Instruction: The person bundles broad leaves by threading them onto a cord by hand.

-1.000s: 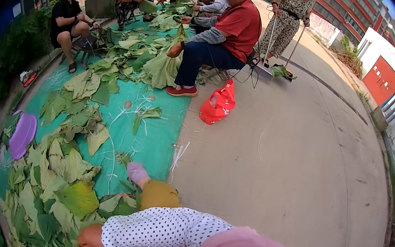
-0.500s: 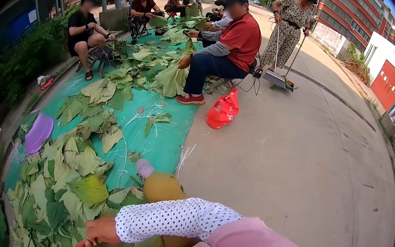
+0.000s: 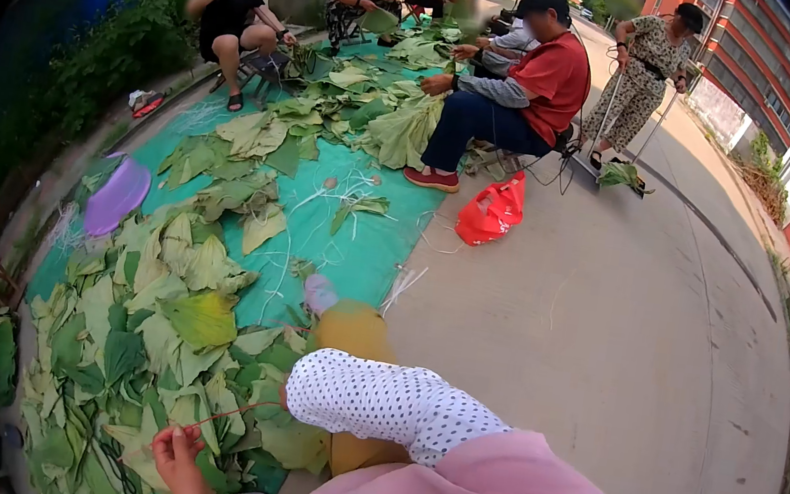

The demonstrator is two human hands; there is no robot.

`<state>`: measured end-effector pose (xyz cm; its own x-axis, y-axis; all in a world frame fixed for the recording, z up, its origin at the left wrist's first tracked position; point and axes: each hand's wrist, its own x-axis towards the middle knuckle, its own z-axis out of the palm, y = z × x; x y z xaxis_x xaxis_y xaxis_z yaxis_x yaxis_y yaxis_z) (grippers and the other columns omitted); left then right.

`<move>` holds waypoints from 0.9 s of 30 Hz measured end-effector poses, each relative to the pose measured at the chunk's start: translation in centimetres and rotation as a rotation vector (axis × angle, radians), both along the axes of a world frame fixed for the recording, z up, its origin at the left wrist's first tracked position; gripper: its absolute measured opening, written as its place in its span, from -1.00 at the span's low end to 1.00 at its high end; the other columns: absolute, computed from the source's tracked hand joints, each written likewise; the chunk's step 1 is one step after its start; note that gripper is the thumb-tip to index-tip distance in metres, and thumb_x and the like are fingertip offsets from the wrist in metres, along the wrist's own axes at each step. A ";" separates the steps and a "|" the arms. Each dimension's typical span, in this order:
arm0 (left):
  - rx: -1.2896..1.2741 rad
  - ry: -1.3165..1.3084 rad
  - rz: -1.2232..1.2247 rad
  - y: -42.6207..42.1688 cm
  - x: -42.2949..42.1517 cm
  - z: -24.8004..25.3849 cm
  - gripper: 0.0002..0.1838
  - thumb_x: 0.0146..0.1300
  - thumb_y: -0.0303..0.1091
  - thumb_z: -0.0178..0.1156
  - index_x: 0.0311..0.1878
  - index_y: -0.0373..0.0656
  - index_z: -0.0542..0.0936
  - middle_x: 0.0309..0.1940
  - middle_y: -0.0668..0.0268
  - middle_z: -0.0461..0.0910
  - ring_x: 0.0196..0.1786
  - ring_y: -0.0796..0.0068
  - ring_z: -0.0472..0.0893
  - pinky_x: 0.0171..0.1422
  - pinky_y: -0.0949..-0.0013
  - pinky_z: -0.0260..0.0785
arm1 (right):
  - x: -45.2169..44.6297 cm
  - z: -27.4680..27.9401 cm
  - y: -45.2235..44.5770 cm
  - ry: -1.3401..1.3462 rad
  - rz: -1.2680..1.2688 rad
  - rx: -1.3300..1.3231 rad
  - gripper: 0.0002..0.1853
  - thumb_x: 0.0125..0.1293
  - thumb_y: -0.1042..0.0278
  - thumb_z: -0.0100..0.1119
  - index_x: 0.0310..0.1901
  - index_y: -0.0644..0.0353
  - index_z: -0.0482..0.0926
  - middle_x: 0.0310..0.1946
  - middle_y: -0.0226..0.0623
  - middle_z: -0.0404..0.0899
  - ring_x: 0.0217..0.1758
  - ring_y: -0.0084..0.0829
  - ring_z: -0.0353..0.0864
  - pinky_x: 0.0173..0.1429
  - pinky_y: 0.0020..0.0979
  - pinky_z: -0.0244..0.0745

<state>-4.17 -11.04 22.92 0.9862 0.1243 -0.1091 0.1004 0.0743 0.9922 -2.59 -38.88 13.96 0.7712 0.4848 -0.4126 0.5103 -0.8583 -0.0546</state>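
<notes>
My left hand is at the lower left over the heap of big green leaves, its fingers pinched on a thin red string. The string runs up and right from those fingertips to the cuff of my dotted right sleeve. Only a sliver of my right hand shows at that cuff; its fingers are hidden. A yellowish leaf lies on the heap above my hands.
Leaves cover much of the green sheet. A purple basin lies at its left edge, a red bag on the pavement. Seated people handle leaves; a standing person holds a long-handled dustpan with a leaf by it.
My hands, earlier close together at the leaves, have moved apart with the red string stretched between them. The view has shifted, and a leaf now shows at the standing person's dustpan.
</notes>
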 end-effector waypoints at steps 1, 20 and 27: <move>-0.024 0.013 0.040 -0.4 -0.3 0.6 -0.90 0.36 -0.35 0.08 -0.16 -0.14 0.44 -0.29 0.32 0.59 -0.26 0.56 0.61 -0.26 0.54 0.44 | -0.5 -0.8 1.5 0.028 -0.021 0.011 -0.72 0.02 0.33 0.24 -0.17 0.09 0.57 -0.06 -0.23 0.43 0.01 -0.17 0.53 -0.07 -0.06 0.47; -0.197 0.013 0.233 -0.4 -1.7 -0.6 -0.89 0.35 -0.40 0.08 -0.15 -0.23 0.47 -0.31 0.25 0.60 -0.27 0.48 0.63 -0.19 0.45 0.48 | 2.8 0.4 5.7 0.539 -0.194 0.651 -0.54 0.26 0.25 0.21 0.17 0.11 0.39 0.06 -0.18 0.52 0.22 -0.32 0.45 0.27 -0.30 0.31; -0.287 0.027 0.080 0.3 1.5 -4.8 -0.82 0.41 -0.31 0.02 -0.12 -0.24 0.48 -0.26 0.26 0.60 -0.18 0.50 0.60 -0.12 0.42 0.46 | 6.5 7.5 8.8 0.686 -0.487 1.185 -0.85 0.39 0.37 0.05 -0.19 0.24 0.56 -0.49 -0.50 0.47 -0.43 -0.69 0.39 -0.31 -0.60 0.35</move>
<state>-2.71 -10.73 18.15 0.9708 0.1619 -0.1770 0.1090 0.3598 0.9266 3.94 -30.08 21.42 0.7754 0.5492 -0.3115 -0.2299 -0.2138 -0.9494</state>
